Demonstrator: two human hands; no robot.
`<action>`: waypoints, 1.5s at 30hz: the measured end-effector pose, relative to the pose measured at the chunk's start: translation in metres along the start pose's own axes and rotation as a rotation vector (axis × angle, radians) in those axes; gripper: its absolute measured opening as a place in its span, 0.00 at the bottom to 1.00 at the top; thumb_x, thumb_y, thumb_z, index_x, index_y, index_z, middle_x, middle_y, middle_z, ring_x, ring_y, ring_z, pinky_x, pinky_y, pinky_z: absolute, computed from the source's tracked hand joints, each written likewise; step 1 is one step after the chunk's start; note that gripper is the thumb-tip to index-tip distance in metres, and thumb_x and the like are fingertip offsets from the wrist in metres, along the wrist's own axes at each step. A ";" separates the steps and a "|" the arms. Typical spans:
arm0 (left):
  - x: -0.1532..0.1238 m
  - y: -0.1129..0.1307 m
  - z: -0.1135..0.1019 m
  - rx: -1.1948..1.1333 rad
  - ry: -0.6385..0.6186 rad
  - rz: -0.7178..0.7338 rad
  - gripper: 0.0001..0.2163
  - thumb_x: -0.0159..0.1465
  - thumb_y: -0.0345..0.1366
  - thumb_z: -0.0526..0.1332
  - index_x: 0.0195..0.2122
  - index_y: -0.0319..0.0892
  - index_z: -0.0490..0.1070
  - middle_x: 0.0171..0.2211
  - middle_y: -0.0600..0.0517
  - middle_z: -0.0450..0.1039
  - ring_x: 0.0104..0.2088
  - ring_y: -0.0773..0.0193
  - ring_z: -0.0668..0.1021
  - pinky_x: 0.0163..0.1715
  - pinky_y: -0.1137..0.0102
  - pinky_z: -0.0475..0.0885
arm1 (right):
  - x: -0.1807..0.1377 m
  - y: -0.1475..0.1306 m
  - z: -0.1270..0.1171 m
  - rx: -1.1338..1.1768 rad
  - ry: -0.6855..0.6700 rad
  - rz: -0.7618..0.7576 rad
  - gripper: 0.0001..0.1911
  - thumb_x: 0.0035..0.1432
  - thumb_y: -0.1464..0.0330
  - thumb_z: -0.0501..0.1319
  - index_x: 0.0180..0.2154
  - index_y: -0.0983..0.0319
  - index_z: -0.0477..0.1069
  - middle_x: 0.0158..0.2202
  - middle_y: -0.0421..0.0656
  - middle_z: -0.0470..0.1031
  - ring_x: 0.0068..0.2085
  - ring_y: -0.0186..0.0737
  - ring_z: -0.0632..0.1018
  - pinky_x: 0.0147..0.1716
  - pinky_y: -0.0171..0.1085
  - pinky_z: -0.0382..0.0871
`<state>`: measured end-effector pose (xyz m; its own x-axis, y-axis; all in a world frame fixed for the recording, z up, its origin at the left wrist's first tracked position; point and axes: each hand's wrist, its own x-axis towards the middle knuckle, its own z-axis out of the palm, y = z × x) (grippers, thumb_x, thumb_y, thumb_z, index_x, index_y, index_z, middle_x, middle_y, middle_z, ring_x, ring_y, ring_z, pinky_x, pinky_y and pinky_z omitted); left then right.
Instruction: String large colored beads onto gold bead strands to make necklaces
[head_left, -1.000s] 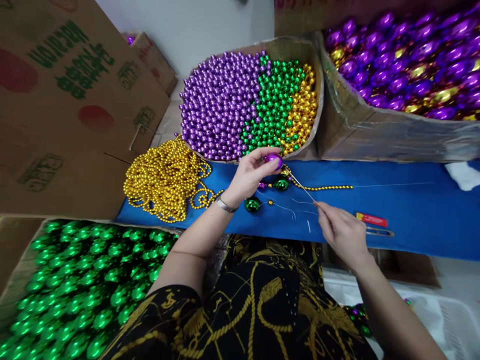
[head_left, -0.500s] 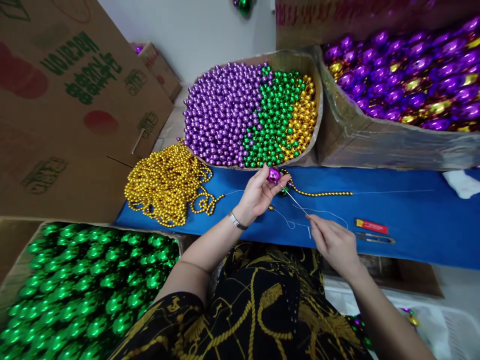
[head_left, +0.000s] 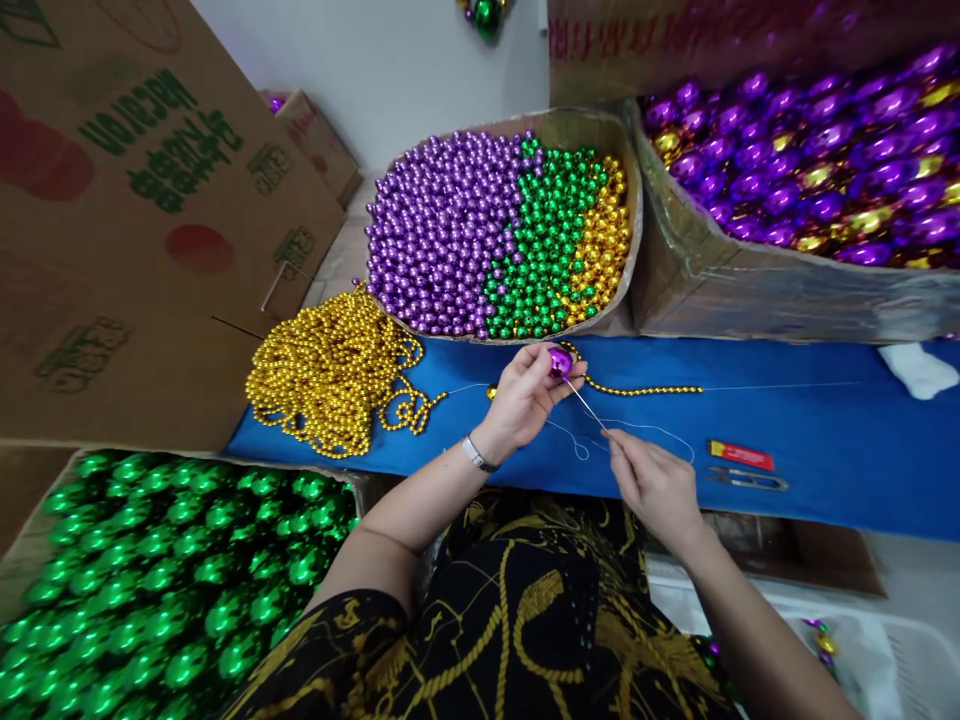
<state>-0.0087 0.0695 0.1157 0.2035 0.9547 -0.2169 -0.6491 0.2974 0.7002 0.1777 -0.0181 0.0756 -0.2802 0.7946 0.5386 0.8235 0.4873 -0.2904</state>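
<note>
My left hand [head_left: 525, 395] pinches a large purple bead [head_left: 559, 361] over the blue table cover [head_left: 810, 430]. My right hand [head_left: 651, 482] pinches the end of a thin needle [head_left: 586, 405] whose tip points up into that bead. White thread [head_left: 637, 430] loops on the cover between the hands. A strand of small gold beads [head_left: 637, 389] runs right from the purple bead. A heap of gold bead strands [head_left: 330, 370] lies left of my left hand.
A cardboard tray of purple, green and gold beads [head_left: 510, 235] stands behind the hands. A box of large purple beads [head_left: 810, 170] is at the right, a box of large green beads [head_left: 172, 580] at lower left. A red lighter [head_left: 740, 454] and snips [head_left: 750, 481] lie at the right.
My left hand has come down and closer, hiding the green beads that lay on the cover. My right hand has brought the needle up to the purple bead.
</note>
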 end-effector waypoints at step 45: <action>-0.006 0.033 -0.010 0.156 -0.247 0.048 0.17 0.61 0.40 0.68 0.50 0.43 0.71 0.52 0.47 0.76 0.56 0.50 0.76 0.51 0.58 0.77 | 0.021 0.004 0.008 0.140 0.003 0.072 0.12 0.66 0.69 0.55 0.47 0.61 0.75 0.40 0.44 0.82 0.38 0.38 0.83 0.41 0.35 0.77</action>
<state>-0.0382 0.0731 0.1334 0.3597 0.9328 -0.0220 -0.5459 0.2295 0.8058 0.1716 0.0032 0.0793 -0.2208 0.8283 0.5150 0.7647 0.4747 -0.4357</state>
